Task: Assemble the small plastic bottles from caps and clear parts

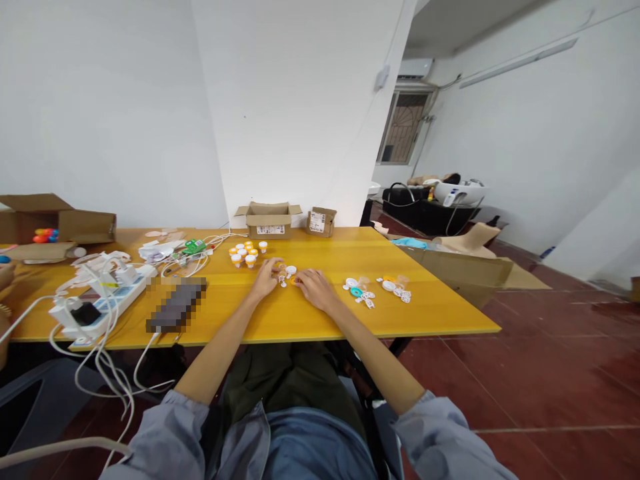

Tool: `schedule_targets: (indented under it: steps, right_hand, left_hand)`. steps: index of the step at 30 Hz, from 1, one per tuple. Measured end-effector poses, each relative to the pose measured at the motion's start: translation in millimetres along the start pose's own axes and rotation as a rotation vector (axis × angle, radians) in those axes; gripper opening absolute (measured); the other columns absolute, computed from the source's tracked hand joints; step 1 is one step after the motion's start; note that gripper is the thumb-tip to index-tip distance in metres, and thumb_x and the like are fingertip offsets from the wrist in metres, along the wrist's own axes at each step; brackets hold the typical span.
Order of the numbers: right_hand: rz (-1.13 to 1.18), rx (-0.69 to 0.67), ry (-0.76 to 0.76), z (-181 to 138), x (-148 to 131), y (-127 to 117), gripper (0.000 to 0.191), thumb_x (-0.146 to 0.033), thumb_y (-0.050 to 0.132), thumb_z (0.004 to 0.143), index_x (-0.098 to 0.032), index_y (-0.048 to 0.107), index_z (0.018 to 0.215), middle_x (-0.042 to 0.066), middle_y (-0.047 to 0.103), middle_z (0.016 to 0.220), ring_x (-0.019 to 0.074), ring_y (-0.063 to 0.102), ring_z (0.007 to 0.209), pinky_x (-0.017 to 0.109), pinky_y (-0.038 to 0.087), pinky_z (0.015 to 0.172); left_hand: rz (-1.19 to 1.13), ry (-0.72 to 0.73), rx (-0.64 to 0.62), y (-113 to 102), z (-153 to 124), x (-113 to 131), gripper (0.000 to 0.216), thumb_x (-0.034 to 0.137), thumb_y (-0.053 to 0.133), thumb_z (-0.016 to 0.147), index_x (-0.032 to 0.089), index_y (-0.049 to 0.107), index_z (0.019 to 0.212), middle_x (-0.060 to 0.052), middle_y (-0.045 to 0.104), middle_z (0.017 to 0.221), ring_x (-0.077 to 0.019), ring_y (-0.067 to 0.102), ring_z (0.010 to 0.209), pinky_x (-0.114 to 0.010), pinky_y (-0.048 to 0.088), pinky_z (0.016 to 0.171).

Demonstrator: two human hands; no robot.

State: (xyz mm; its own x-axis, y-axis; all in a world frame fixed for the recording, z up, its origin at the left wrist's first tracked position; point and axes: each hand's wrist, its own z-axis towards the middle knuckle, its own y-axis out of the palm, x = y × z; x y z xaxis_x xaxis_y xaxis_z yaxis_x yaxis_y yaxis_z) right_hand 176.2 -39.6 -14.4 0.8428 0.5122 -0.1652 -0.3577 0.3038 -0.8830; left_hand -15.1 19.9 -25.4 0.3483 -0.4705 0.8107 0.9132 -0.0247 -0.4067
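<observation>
On the yellow table, my left hand (pixel 267 277) is curled with its fingertips at a small clear plastic cup (pixel 283 270). My right hand (pixel 314 285) lies low over the tabletop, its bent fingertips on an orange plastic ring (pixel 293 281). Between the hands are a white round disc (pixel 291 270) and small white plastic pieces (pixel 283 283). Fingers partly cover these parts, so the grips show only in part. Beyond my left hand stands a cluster of white-and-orange capped cups (pixel 243 252).
Two groups of loose parts lie to the right, with a teal ring (pixel 356 292) and white discs (pixel 389 285). Small cardboard boxes (pixel 269 221) stand by the wall. Left are a blurred-out dark device (pixel 176 305), a power strip (pixel 113 303), tangled cables, and another person's hand (pixel 6 275).
</observation>
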Motion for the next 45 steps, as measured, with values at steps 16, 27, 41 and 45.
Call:
schedule_targets:
  steps: [16, 27, 41, 45]
  right_hand:
    - [0.066, 0.125, -0.018, 1.3, 5.4, 10.4, 0.026, -0.013, 0.045, 0.096, -0.025, 0.067, 0.1, 0.006, 0.072, 0.108, 0.0215, 0.061, 0.101, 0.035, 0.043, 0.088]
    - [0.155, 0.136, -0.029, 18.3, 8.6, 15.7, 0.033, -0.015, 0.046, 0.097, -0.03, 0.07, 0.113, 0.007, 0.064, 0.125, 0.0228, 0.057, 0.113, 0.037, 0.043, 0.094]
    - [0.121, 0.162, 0.002, 23.3, 9.2, 24.5, 0.036, -0.013, 0.044, 0.096, -0.03, 0.07, 0.115, 0.007, 0.065, 0.12, 0.0237, 0.055, 0.111, 0.036, 0.043, 0.091]
    - [0.162, 0.23, 0.064, 20.9, 11.4, 21.3, 0.032, -0.014, 0.044, 0.095, -0.026, 0.071, 0.106, 0.008, 0.068, 0.114, 0.0241, 0.057, 0.106, 0.036, 0.043, 0.088]
  left_hand:
    - [-0.449, -0.162, 0.045, -8.2, -1.4, 11.0, 0.044, -0.004, 0.047, 0.053, 0.019, 0.066, 0.086, -0.002, 0.071, 0.1, -0.0161, 0.071, 0.088, -0.031, 0.054, 0.089]
    - [-0.379, -0.114, 0.0, -6.4, 0.4, 8.5, 0.041, 0.0, 0.049, 0.055, 0.019, 0.066, 0.087, -0.002, 0.073, 0.095, -0.0198, 0.071, 0.094, -0.031, 0.055, 0.085]
    - [-0.357, -0.121, -0.012, -3.1, 5.2, -3.1, 0.041, -0.004, 0.055, 0.053, 0.019, 0.067, 0.085, -0.003, 0.074, 0.098, -0.0196, 0.07, 0.094, -0.033, 0.055, 0.087]
    - [-0.305, -0.099, 0.01, -1.3, 6.7, -5.3, 0.042, -0.004, 0.055, 0.053, 0.019, 0.068, 0.085, -0.003, 0.073, 0.1, -0.0181, 0.069, 0.089, -0.032, 0.057, 0.084]
